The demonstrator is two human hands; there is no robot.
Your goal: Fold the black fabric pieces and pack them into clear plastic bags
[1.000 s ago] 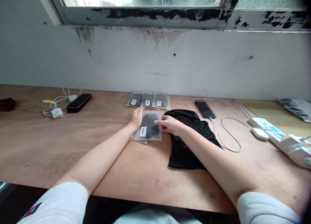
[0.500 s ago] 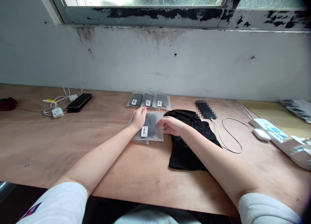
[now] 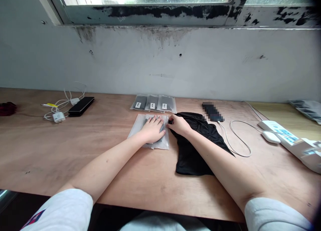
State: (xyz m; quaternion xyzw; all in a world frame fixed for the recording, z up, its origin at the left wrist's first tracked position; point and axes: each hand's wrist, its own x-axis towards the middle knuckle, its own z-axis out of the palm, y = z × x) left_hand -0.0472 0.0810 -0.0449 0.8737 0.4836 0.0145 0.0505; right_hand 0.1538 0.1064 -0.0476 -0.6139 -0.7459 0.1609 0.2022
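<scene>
My left hand lies flat, fingers spread, on a frosted plastic bag with dark contents. Another bag shows beneath it on the left. My right hand pinches at the bag's right edge, thumb and finger pressed together; the hand is over the upper left corner of a black cloth. Behind my hands three labelled bags overlap in a row: the left one, the middle one and the right one. The label of the near bag is hidden under my left hand.
On the wooden table, a black case and white cables with a charger lie at the left. A phone, its cable and a power strip are at the right. More bags lie far right.
My left hand has gone from holding the bag's upper left edge to lying flat on it. The bag has come down onto the table. My right hand's fingers have closed at its edge.
</scene>
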